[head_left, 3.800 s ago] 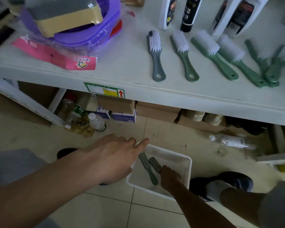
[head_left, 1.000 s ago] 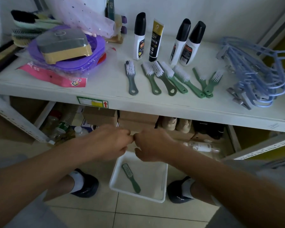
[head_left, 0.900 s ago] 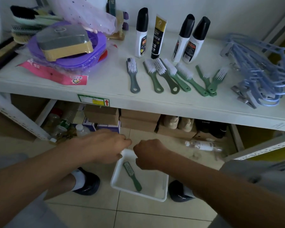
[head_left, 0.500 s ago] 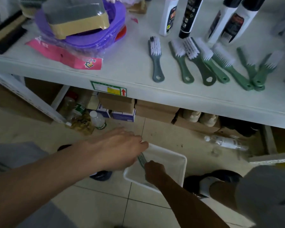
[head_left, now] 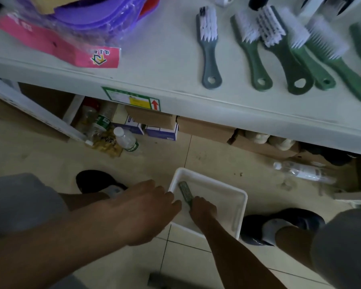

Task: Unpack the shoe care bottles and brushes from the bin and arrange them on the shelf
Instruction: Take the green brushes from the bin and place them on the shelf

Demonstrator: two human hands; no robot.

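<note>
Last brush [head_left: 185,192] in bin [head_left: 239,213]: my right hand [head_left: 202,210] grasps its handle, left hand [head_left: 148,209] loose; I next lift it to shelf [head_left: 165,65].

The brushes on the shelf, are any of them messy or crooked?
Yes. Most brushes lie side by side, but one dark green brush lies slanted across its neighbour, their bristle heads overlapping. The grey brush lies apart, fairly straight.
</note>
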